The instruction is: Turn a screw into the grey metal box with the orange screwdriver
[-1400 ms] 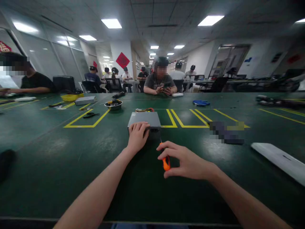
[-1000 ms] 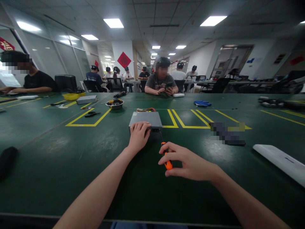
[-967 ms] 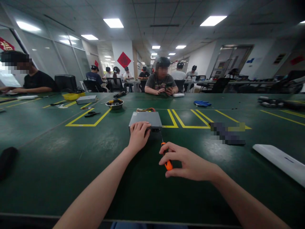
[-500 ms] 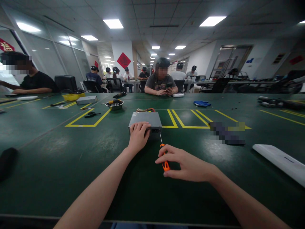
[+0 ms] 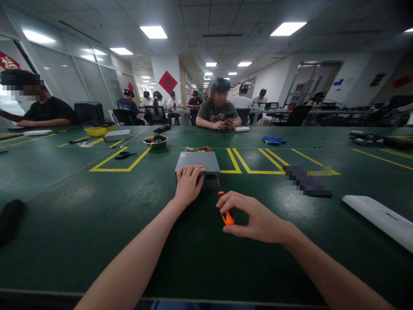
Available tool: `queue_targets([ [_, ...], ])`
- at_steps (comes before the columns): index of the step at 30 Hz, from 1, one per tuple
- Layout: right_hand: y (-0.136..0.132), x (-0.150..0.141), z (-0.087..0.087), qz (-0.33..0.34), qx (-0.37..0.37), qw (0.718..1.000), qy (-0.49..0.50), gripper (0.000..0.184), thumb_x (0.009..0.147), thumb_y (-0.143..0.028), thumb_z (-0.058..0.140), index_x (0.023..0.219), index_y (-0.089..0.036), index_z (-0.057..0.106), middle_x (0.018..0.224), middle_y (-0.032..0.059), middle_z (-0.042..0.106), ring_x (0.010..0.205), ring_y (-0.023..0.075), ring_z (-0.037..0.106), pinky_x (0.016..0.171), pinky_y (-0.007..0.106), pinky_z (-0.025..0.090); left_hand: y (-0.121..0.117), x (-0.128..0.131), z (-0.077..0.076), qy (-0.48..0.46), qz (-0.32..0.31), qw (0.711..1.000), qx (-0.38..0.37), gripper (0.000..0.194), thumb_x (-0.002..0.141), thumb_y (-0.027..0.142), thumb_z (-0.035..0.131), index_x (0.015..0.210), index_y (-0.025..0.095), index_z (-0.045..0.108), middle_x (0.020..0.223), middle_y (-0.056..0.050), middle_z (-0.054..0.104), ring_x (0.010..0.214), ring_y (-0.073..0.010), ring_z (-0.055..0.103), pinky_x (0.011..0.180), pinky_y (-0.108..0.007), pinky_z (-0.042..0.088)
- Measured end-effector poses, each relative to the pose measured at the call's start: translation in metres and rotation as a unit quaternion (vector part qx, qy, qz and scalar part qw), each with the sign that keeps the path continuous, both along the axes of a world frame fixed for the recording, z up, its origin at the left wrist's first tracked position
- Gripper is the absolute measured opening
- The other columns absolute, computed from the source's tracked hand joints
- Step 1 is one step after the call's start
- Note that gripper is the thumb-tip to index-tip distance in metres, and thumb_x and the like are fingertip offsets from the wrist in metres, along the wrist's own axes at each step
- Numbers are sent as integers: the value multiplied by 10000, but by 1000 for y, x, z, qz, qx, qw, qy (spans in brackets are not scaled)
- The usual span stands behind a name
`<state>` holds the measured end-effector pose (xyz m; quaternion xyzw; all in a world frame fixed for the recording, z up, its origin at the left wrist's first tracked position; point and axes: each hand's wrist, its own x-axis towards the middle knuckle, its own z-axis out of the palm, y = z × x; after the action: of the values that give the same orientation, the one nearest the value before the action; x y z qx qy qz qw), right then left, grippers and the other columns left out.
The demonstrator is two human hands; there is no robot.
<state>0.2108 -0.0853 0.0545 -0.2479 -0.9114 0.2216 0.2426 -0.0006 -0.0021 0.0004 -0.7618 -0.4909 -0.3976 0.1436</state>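
My left hand (image 5: 189,185) lies on the front edge of a grey metal box (image 5: 197,161), its fingers curled over the top and holding it. A bundle of coloured wires (image 5: 197,149) shows behind the box. My right hand (image 5: 250,216) is just in front of and to the right of the box, pinching an orange-handled screwdriver (image 5: 228,218) in its fingertips. The thin shaft points up toward the box's front right corner, and its tip is close to the box. The fingers hide part of the handle.
The box stands on a green work mat (image 5: 97,224) with yellow taped outlines. Farther back are a steel bowl of parts (image 5: 155,142), a yellow tray (image 5: 99,131), and blue gloves (image 5: 273,140). A white panel (image 5: 380,215) lies at right. A co-worker (image 5: 218,114) sits opposite, holding a phone.
My right hand has rolled the screwdriver in its fingers and moved slightly up and right, nearer the box. My left hand has stayed on the box.
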Motion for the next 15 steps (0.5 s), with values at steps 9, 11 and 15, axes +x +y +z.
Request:
queue_targets([
  [9,-16,0,3,-111,179,970,-120,274,818,-232,476,1072,-191,573,1234,113,458,806,134,576,713,300,493,-1,1,1,-3,2,1000,-2,183,845,215,490,1019,252,530,1129,-18,590,1070,-188,494,956,-383,283],
  [11,-21,-8,-5,-166,261,938,-156,325,824,-196,438,1122,-142,554,1245,153,472,794,160,594,676,312,507,-1,1,1,-3,4,1000,-4,189,843,215,490,1023,253,532,1127,-21,592,1069,-192,496,955,-386,288],
  [15,-27,-29,-22,-272,374,862,-207,369,834,-155,389,1157,-48,530,1124,189,559,691,170,599,580,296,508,-2,1,2,-1,4,1000,-7,193,848,216,480,1030,253,534,1130,-20,589,1074,-189,492,957,-384,291],
])
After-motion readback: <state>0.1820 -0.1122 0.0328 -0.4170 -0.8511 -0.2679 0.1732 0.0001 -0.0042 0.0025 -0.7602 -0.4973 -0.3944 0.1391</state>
